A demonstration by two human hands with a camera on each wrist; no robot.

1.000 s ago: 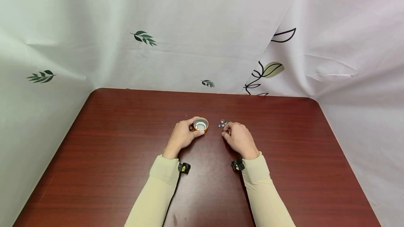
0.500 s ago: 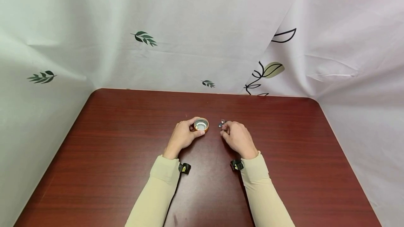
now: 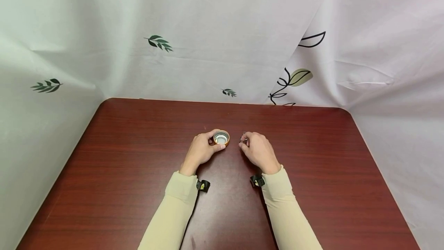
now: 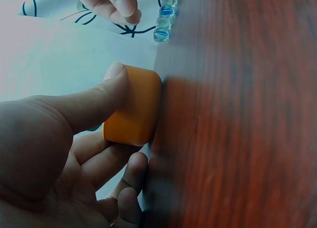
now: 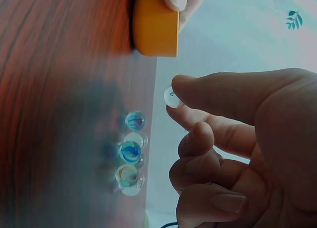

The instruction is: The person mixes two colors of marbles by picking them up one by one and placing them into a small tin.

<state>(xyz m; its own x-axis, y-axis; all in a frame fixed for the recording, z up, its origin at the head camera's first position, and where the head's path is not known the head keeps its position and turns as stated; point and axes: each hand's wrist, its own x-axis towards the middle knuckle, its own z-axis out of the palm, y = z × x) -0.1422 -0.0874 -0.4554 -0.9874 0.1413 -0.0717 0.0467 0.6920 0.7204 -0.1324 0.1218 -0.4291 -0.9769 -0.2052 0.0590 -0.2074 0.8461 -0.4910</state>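
My left hand (image 3: 200, 150) holds a small orange round tin (image 3: 221, 138) upright on the table, thumb on the near side and fingers round the far side. Its top is uncovered and its inside is silvery; a small pale spot shows at the bottom, too small to identify. Just to the right, my right hand (image 3: 259, 150) pinches a clear marble (image 5: 172, 96) between thumb and index finger, above the table and apart from the tin. Below it sits a cluster of several glass marbles (image 5: 130, 151), some with blue swirls, mostly covered by the hand in the head view.
The dark red wooden table (image 3: 138, 203) runs back to a white cloth backdrop (image 3: 194, 18) printed with leaves. Both wrists carry a black strap-on camera, such as the left wrist camera (image 3: 203, 185).
My right hand has shifted slightly to the left, toward the tin, and now covers most of the marble cluster in the head view. The left hand and the tin have stayed in place.
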